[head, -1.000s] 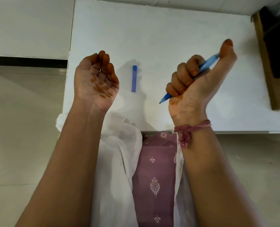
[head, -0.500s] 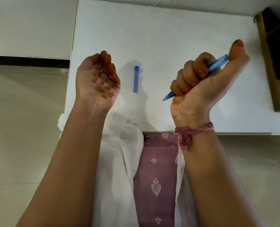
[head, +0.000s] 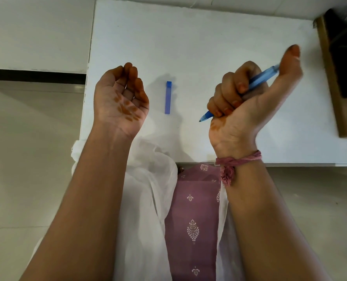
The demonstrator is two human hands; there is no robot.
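Note:
My right hand (head: 247,98) is raised above the white table (head: 199,33), palm toward me, its fingers curled round a blue pen (head: 257,81) whose tip points down-left; the thumb sticks up. My left hand (head: 120,98) is held up palm toward me over the table's left edge, fingers loosely curled and holding nothing. A small blue pen cap (head: 168,97) lies flat on the table between the two hands, touched by neither.
A brown wooden frame with a dark inside (head: 334,78) stands at the table's right end. Pale floor tiles (head: 26,159) lie left of the table. My lap with purple cloth (head: 192,209) and a white scarf (head: 148,189) is below the near edge.
My left hand's fingers have uncurled a little, showing more of the palm. My right hand with the pen has barely shifted. The cap has not moved.

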